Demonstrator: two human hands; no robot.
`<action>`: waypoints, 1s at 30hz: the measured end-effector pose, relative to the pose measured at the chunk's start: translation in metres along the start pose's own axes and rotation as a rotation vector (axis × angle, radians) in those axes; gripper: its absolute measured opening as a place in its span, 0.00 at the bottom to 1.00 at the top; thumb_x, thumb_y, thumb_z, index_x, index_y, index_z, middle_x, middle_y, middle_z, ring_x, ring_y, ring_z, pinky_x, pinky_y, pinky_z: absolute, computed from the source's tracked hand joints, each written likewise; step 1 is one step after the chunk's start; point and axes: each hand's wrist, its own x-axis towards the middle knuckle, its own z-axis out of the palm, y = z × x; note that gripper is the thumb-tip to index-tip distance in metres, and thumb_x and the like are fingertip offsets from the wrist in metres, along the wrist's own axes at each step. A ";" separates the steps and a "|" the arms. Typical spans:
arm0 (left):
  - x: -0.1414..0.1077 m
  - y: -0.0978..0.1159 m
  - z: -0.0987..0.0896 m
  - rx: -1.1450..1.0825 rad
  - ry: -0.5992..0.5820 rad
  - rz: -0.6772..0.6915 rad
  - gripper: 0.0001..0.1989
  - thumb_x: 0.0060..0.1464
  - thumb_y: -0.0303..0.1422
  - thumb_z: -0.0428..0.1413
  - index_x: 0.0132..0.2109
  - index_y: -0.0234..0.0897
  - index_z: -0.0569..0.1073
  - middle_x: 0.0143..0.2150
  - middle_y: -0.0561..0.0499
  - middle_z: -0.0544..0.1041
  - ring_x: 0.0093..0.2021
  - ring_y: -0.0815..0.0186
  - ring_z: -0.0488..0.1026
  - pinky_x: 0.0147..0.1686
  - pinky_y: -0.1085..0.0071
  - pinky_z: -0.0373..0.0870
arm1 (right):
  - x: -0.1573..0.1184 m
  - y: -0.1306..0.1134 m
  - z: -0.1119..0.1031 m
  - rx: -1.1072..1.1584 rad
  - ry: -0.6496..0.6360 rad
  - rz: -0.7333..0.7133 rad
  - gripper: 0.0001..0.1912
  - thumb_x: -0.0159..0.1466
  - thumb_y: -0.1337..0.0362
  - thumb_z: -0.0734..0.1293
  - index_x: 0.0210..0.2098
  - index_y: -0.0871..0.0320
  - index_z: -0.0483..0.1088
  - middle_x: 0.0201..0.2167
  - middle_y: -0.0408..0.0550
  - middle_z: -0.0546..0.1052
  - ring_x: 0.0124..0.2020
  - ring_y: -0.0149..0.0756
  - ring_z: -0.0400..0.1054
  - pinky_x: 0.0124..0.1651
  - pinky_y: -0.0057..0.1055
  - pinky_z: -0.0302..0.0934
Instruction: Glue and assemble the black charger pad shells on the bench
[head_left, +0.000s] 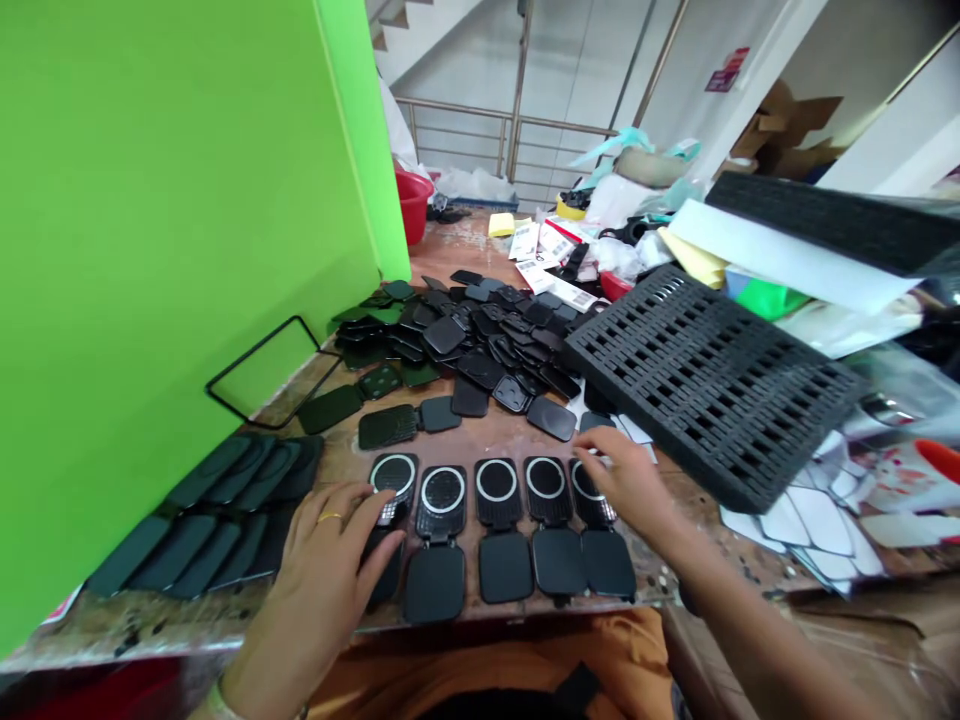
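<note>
Row of five hinged black pieces [506,565], opened out with white rings on their far halves, lies along the near edge of the table [346,448]. Taking its middle piece as the clock's centre, the left hand [339,535] is at nine o'clock, thumb and forefinger slightly apart at the leftmost piece [394,477] — whether they grip it, I cannot tell. The right hand [616,468] is at three, thumb and forefinger close together over the far end of the rightmost piece [609,562]; I cannot tell whether they pinch anything.

A heap of black plates [480,335] spreads at twelve, with a loose hinged piece [388,428] nearer at eleven. The slotted black tray [705,375] lies tilted at two, white sheets [814,525] at three, overlapping dark plates [184,550] at nine beyond the left hand, and a thin black frame [251,353] at ten — beside the green panel [165,200].
</note>
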 end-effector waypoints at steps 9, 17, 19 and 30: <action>0.035 0.074 0.004 -0.185 -0.104 0.120 0.11 0.60 0.32 0.52 0.49 0.40 0.70 0.52 0.44 0.67 0.57 0.52 0.60 0.57 0.47 0.61 | -0.061 0.089 -0.036 -0.397 0.047 0.246 0.13 0.64 0.63 0.59 0.40 0.57 0.75 0.43 0.50 0.79 0.41 0.42 0.74 0.45 0.36 0.65; 0.045 0.124 0.015 -0.236 -0.227 0.208 0.12 0.57 0.29 0.54 0.48 0.43 0.71 0.55 0.45 0.66 0.61 0.50 0.56 0.58 0.44 0.61 | -0.029 0.058 -0.023 -0.492 -0.104 0.225 0.15 0.68 0.63 0.56 0.47 0.58 0.72 0.49 0.52 0.76 0.47 0.40 0.72 0.48 0.31 0.62; 0.043 0.128 0.021 -0.235 -0.225 0.226 0.12 0.57 0.29 0.54 0.49 0.43 0.71 0.55 0.45 0.66 0.62 0.49 0.56 0.58 0.44 0.61 | -0.017 0.051 -0.020 -0.530 -0.147 0.255 0.15 0.68 0.63 0.57 0.47 0.58 0.71 0.49 0.53 0.76 0.44 0.40 0.73 0.45 0.31 0.63; 0.092 0.104 0.019 -0.098 -0.256 0.328 0.16 0.58 0.30 0.55 0.53 0.41 0.71 0.59 0.41 0.66 0.63 0.49 0.57 0.59 0.49 0.61 | 0.031 0.032 -0.011 -0.602 -0.247 0.328 0.18 0.64 0.54 0.64 0.47 0.59 0.68 0.38 0.56 0.75 0.38 0.44 0.73 0.36 0.31 0.60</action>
